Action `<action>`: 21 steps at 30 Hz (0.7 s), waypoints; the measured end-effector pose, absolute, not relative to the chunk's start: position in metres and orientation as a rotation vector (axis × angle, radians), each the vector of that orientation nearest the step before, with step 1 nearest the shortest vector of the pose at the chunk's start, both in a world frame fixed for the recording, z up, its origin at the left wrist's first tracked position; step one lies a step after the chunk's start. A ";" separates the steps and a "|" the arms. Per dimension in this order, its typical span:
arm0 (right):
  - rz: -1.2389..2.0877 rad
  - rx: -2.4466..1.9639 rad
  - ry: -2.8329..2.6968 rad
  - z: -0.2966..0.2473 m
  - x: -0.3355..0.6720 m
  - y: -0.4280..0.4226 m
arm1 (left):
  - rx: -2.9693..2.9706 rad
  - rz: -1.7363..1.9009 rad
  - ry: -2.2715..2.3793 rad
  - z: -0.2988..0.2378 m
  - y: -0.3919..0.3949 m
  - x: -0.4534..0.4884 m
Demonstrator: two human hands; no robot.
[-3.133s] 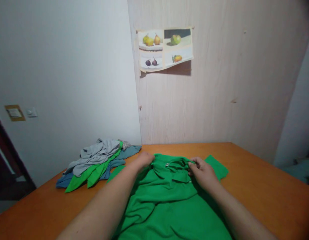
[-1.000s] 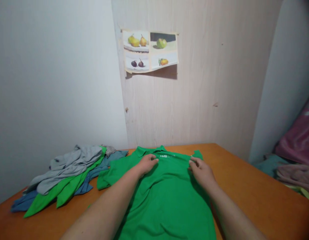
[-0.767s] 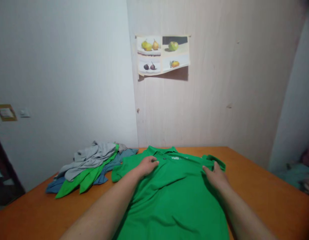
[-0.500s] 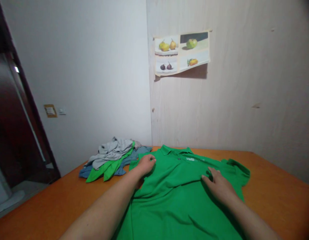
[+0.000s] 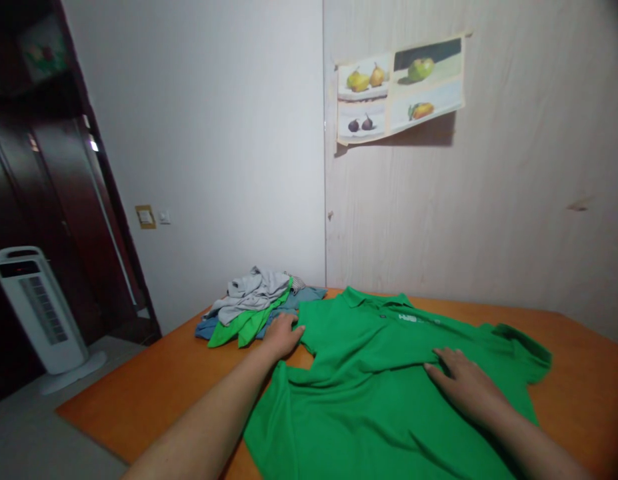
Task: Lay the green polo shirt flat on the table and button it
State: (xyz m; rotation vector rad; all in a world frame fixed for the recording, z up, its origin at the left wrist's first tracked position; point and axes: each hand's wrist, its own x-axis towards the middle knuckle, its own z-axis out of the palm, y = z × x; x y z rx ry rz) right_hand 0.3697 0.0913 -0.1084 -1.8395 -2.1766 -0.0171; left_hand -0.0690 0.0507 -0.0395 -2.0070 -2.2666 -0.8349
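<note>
A green polo shirt (image 5: pixel 359 400) lies spread on the orange table, its collar toward the wall and white lettering on the chest. Folds run across its middle, and the sleeve on the right is bent up. At the edge of the left sleeve is my left hand (image 5: pixel 283 337), thumb and fingers apart; whether a fingertip touches the cloth is hard to see. My right hand (image 5: pixel 461 380) rests over the right side of the shirt's front with its fingers spread, holding nothing.
Beyond my left hand sits a pile of crumpled clothes (image 5: pixel 259 300), grey, green and blue. The orange table (image 5: pixel 173 387) meets the wall at the back. A white tower fan (image 5: pixel 46 313) stands on the floor at left. A fruit poster (image 5: pixel 399 93) hangs above.
The view has turned left, bringing the fan into sight. My left hand has moved left off the shirt's shoulder to the sleeve edge, its fingers parting. My right hand stays over the front.
</note>
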 end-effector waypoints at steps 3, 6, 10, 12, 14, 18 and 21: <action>-0.031 -1.810 -2.205 -0.106 0.370 0.090 | -1.975 -0.846 -2.271 -0.046 0.046 -0.068; -0.068 -1.789 -2.213 -0.102 0.369 0.086 | -1.983 -0.865 -2.261 -0.048 0.043 -0.069; -0.074 -1.789 -2.236 -0.097 0.370 0.082 | -1.990 -0.898 -2.245 -0.044 0.039 -0.071; -0.062 -1.775 -2.250 -0.095 0.374 0.082 | -1.939 -0.922 -2.265 -0.040 0.036 -0.070; -0.053 -1.759 -2.256 -0.095 0.378 0.083 | -1.874 -0.941 -2.309 -0.038 0.032 -0.069; -0.058 -1.775 -2.253 -0.095 0.383 0.084 | -1.789 -1.020 -2.411 -0.036 0.029 -0.066; -0.075 -1.795 -2.258 -0.096 0.383 0.085 | -1.762 -1.211 -2.405 -0.033 0.035 -0.067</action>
